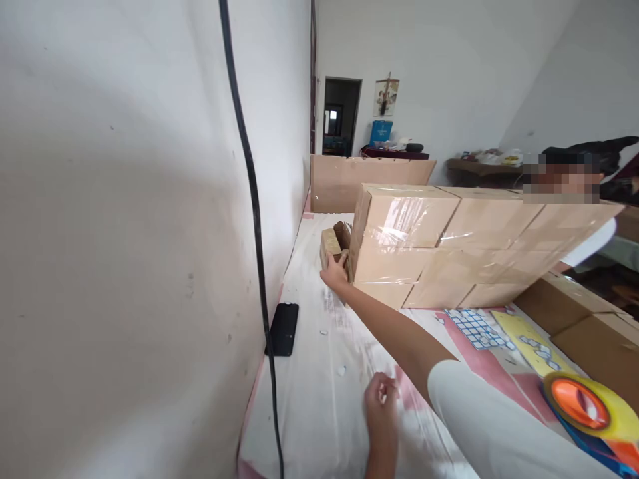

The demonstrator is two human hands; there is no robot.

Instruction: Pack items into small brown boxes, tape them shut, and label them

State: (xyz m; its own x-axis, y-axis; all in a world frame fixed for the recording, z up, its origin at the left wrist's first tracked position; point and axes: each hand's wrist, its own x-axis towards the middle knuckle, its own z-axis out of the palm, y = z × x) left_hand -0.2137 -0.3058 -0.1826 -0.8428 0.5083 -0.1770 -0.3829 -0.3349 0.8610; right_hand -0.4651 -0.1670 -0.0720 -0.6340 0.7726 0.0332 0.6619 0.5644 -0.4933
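My right arm reaches forward from a white sleeve. My right hand grips the near side of a small open cardboard box beside the left end of a block of taped-together cartons. Clear tape shines on the cartons' faces. My left hand hovers low over the pale table covering, fingers curled in and thumb close to them. I see nothing in it. A tape dispenser with a yellow roll and orange core lies at the lower right.
A black phone lies by the wall at left, with a black cable hanging in front. Behind stands a flat cardboard panel. More cartons sit at right. Another person, face blurred, is beyond the cartons.
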